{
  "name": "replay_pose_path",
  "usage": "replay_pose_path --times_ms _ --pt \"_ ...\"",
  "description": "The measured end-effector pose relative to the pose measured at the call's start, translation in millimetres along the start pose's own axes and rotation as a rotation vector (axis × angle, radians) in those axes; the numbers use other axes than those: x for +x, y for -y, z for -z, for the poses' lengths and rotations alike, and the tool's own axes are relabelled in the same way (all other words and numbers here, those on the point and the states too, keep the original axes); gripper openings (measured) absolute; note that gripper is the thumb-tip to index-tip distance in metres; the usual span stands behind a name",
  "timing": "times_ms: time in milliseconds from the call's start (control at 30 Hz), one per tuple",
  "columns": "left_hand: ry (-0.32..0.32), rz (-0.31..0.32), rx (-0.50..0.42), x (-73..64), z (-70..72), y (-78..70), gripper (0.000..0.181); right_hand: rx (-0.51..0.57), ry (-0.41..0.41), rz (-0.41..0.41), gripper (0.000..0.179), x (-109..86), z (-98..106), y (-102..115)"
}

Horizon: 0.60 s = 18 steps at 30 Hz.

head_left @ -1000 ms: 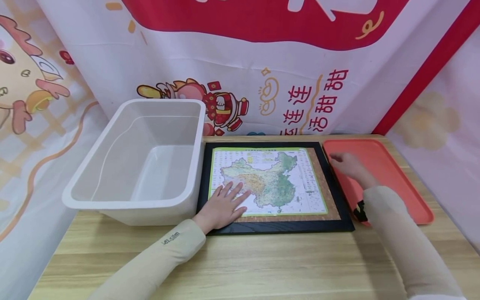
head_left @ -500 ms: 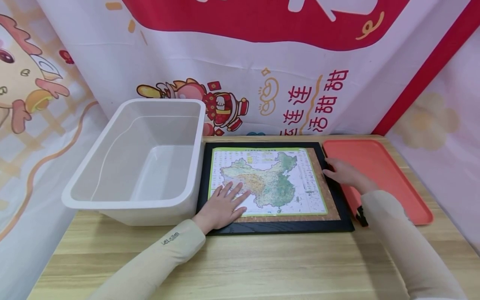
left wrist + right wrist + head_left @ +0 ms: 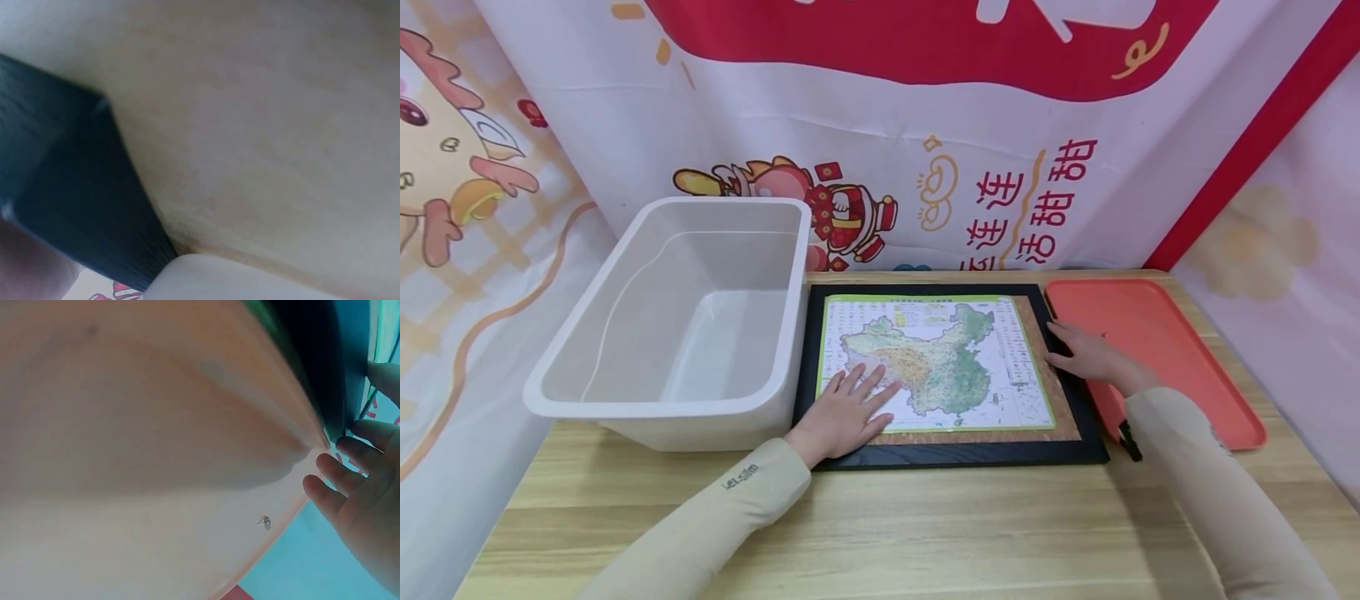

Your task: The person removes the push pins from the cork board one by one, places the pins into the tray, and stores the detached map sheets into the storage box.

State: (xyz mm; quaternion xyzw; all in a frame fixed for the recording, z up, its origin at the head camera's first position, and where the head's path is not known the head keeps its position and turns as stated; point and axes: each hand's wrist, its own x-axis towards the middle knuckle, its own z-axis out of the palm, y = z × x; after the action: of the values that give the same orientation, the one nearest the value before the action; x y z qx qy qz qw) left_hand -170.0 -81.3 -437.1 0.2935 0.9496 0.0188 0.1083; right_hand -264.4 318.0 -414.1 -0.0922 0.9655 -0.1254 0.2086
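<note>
In the head view my left hand (image 3: 844,417) rests flat on the lower left of a printed map (image 3: 925,358), its fingers spread. The map has a green border and lies on a cork board (image 3: 985,437) with a black frame (image 3: 955,454). At the frame's right side is my right hand (image 3: 1093,357), thumb at the frame's edge and fingers loosely extended along its outer side, as the right wrist view also shows. Just right of that hand, a coral tray (image 3: 1180,350) bears a small metal thumbtack (image 3: 265,522). A black frame corner (image 3: 75,169) fills the left wrist view's left.
A deep white plastic tub (image 3: 782,392) stands to the left, against the frame's left side. All of it sits on a wooden table (image 3: 925,533). Behind hangs a printed cloth (image 3: 865,117) with red shapes and cartoon figures.
My right hand has shifted left from over the tray's edge to the frame's right side, then slid slightly toward me. My left hand and the map have stayed in place.
</note>
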Motion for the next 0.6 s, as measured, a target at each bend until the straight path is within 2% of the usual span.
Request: replay_pose_path --times_ms 333,600 --pt "-0.005 -0.003 -0.010 0.9 0.1 0.4 0.056 -0.071 -0.016 0.063 0.075 -1.0 -3.6 -5.8" --pt "-0.010 -0.004 -0.058 1.5 -0.9 1.1 0.056 -0.117 0.024 0.049 0.081 -1.6 -7.4 -8.9"
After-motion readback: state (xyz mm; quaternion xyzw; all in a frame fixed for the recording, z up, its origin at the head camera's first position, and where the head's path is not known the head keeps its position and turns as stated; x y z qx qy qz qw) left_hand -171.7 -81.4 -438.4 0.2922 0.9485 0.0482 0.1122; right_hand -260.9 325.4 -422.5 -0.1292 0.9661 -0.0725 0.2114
